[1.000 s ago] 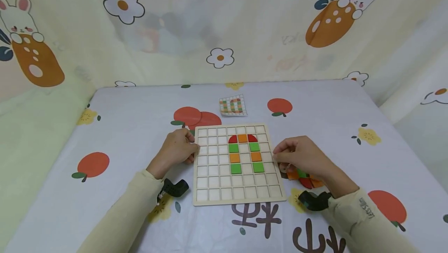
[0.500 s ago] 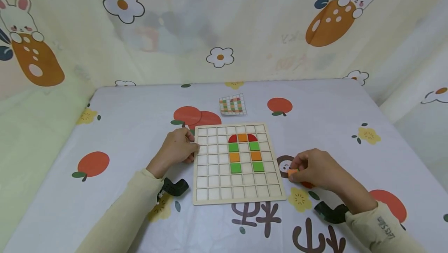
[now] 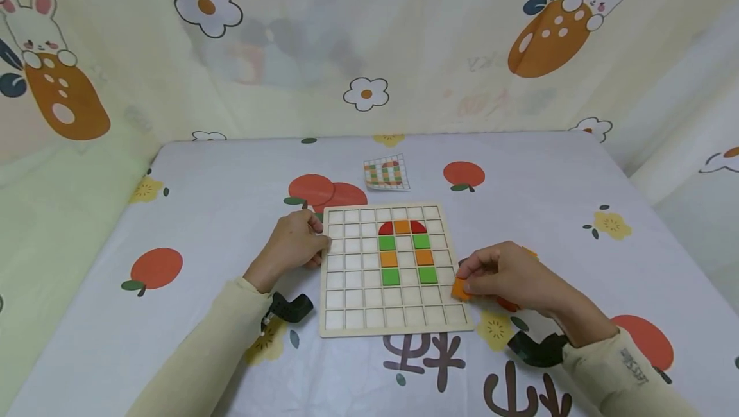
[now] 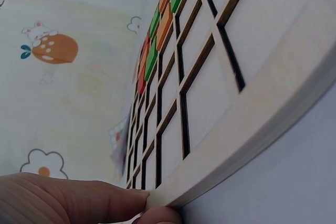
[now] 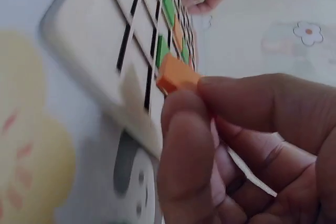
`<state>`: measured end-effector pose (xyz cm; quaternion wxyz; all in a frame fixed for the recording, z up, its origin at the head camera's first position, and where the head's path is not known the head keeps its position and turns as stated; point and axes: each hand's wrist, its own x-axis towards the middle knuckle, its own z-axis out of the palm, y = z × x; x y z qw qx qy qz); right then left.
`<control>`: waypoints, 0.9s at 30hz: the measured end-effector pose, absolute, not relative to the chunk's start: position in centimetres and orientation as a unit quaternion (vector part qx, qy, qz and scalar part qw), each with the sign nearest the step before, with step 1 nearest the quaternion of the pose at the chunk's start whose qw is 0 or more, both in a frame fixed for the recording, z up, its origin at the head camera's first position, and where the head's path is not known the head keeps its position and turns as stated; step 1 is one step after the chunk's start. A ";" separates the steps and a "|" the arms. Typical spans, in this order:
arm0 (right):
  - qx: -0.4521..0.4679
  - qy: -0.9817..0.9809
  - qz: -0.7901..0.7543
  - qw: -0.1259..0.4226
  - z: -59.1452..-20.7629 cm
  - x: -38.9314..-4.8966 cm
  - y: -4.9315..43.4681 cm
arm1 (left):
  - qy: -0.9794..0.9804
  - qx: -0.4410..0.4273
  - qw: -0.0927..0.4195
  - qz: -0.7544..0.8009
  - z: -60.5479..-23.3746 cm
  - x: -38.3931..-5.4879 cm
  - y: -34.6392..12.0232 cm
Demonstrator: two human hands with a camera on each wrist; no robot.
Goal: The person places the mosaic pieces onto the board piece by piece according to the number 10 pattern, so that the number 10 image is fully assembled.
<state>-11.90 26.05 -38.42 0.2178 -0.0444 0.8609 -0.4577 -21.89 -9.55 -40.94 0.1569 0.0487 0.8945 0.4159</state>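
A wooden grid board (image 3: 351,300) lies flat on the table, holding green and orange square tiles and two red rounded tiles in an arch shape. At its left edge, my left hand (image 3: 288,247) pinches the rim; the left wrist view shows the thumb (image 4: 105,198) against the frame. My right hand (image 3: 514,276) pinches an orange square tile (image 3: 459,290) between thumb and finger, at the board's right edge. In the right wrist view this orange tile (image 5: 177,73) is tilted above the grid. Loose tiles are mostly hidden beneath and behind the right hand.
Behind the board lies a small printed card (image 3: 387,172) with a coloured grid pattern. A light tablecloth (image 3: 219,212) printed with fruit and flowers covers the table. A patterned curtain (image 3: 300,51) hangs along the back.
My right hand went from the board's right edge to the loose tiles, took up an orange tile and came back left to the board with it. The left hand stayed at the rim.
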 end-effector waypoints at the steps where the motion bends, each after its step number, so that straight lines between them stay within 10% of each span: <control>1: -0.052 0.853 -0.468 0.224 -38.4 -12.1 25.7 | 0.895 0.048 0.157 0.415 -41.0 -21.9 -9.5; 27: -0.100 0.834 -0.467 0.276 -38.8 -14.7 20.0 | 0.899 0.042 0.155 0.407 -41.1 -21.9 -9.4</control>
